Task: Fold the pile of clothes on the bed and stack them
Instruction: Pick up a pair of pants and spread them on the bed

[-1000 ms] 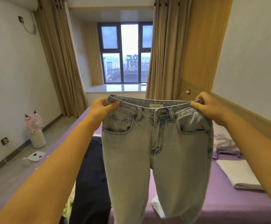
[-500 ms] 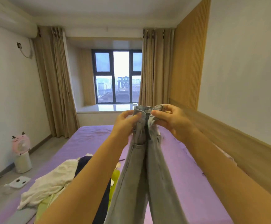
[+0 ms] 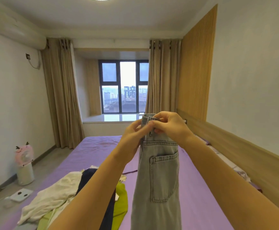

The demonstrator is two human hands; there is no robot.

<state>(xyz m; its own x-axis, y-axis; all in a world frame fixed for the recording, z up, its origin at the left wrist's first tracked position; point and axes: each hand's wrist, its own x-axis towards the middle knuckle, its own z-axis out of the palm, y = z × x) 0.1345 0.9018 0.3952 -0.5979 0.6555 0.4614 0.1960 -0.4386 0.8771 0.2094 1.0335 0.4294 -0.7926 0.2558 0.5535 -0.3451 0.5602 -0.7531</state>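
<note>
Denim hangs in mid-air in the head view, the only one: pale jeans (image 3: 157,176), doubled lengthwise so a back pocket faces the camera, are held up over the purple bed (image 3: 200,188) with the legs dropping out of the bottom of the frame. Both hands meet at the waistband. The left hand (image 3: 133,138) pinches the band from its side, fingers curled on the cloth. The right hand (image 3: 170,127) closes on the top edge from the other side, thumb and fingers gripping the doubled band. The two hands touch each other there.

Below and to the left, the unfolded pile (image 3: 65,193) lies on the bed: a white garment, a dark one and a lime-green one, overlapping.

The likely trouble is in the halves slipping. The hold is only a pinch on thick doubled denim, so if either hand lets go to change grip, the legs could swing apart and the lengthwise fold would be lost. Lowering the jeans carelessly could also drop the legs onto the pile, tangling with it, since it lies just beside where they hang.
</note>
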